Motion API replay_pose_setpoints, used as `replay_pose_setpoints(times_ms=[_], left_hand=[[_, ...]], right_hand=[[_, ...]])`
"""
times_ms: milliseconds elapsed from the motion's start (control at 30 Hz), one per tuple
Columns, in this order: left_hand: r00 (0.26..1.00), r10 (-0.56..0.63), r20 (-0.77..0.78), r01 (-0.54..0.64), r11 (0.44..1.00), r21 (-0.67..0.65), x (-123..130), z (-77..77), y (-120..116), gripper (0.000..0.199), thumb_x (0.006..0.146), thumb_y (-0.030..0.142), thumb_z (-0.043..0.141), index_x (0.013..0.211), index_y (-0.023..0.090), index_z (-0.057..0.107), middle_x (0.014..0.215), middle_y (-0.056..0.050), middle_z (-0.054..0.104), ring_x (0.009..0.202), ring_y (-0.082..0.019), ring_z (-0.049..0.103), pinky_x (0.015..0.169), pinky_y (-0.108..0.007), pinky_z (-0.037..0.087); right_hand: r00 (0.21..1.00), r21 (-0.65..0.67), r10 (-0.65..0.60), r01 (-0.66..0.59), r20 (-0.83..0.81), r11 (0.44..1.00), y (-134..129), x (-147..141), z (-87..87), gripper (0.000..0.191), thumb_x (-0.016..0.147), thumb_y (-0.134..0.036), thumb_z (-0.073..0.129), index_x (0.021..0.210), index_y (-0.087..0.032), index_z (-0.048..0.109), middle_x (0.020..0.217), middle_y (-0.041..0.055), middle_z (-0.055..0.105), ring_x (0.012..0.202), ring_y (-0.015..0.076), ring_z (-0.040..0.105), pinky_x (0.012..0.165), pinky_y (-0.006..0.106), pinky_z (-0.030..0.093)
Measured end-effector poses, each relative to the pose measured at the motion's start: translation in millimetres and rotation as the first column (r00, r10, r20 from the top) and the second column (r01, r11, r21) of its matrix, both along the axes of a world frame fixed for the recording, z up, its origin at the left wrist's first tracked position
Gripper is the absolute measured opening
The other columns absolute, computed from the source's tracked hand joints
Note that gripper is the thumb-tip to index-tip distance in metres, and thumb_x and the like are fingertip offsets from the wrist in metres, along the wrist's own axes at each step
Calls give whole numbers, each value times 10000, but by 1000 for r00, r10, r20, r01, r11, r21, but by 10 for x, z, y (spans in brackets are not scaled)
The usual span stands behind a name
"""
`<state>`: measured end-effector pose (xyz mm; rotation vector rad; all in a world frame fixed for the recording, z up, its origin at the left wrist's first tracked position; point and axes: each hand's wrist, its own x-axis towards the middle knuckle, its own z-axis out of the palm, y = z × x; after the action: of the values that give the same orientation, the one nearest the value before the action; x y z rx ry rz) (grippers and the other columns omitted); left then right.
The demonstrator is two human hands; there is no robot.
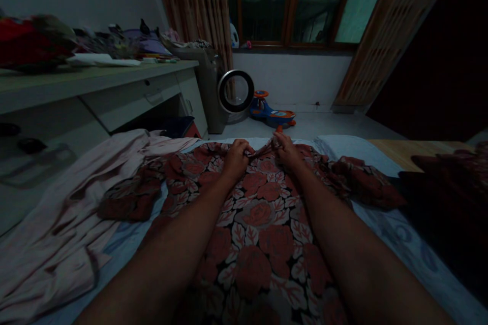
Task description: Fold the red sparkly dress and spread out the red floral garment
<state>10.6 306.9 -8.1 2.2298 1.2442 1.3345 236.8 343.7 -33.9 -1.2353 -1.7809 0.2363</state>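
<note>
A floral dress (259, 213) with red roses and pale leaves on black is spread out flat, its two sleeves stretched to the sides. At its neckline, my left hand (238, 157) pinches the collar edge. My right hand (286, 151) grips the same edge a little to the right, and the strip of cloth between them is slightly raised. Beneath the dress lies a light blue patterned sheet (392, 238). To the left, a crumpled pale pink garment (64, 223) rests close to the left sleeve.
A white desk (99, 81) piled with items runs along the left. Beyond it stands a washing machine with its round door (236, 92) swung open. A blue and orange ride-on toy (272, 111) sits on the floor under the window. Dark cloth (438, 208) lies at the right.
</note>
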Motion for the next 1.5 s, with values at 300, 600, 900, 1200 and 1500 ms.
replay_pose_setpoints(times_ms=[300,600,900,1200,1500], left_hand=[[964,-43,-261,62,996,63,16,26,-134,308,660,-55,480,780,205,594,1035,-59,575,1042,-218,545,929,-346,457],[942,7,-335,13,998,59,-28,39,-127,318,700,-41,466,845,211,593,993,-61,608,1007,-227,561,886,-347,461],[932,40,-361,-23,999,49,-41,3,-93,419,724,-25,474,1039,194,642,1054,-75,635,1051,-230,583,950,-350,464],[922,48,-385,-55,998,-7,-34,44,-142,416,725,-22,503,1021,211,679,1107,-61,620,1054,-213,601,920,-326,489],[893,198,-405,-211,977,12,-49,34,-129,307,812,118,579,1083,232,666,1108,-71,607,1002,-237,619,867,-331,498]], right_hand=[[952,-127,-121,162,281,979,-144,-78,145,351,799,-94,428,1034,-144,683,1024,114,632,1011,233,546,926,328,417],[917,-239,-381,399,122,885,-221,-102,212,213,811,-255,522,970,-170,634,835,52,662,763,200,571,712,287,405],[915,-214,-390,402,98,890,-205,-30,202,230,747,-199,511,898,-184,683,874,57,667,840,216,591,788,320,452],[827,-125,-493,538,270,833,-231,23,203,185,852,-252,563,923,-177,716,991,98,643,926,219,588,845,310,436],[849,-113,-485,514,211,850,-222,68,240,249,867,-239,506,922,-184,743,962,112,686,913,236,608,872,337,432]])
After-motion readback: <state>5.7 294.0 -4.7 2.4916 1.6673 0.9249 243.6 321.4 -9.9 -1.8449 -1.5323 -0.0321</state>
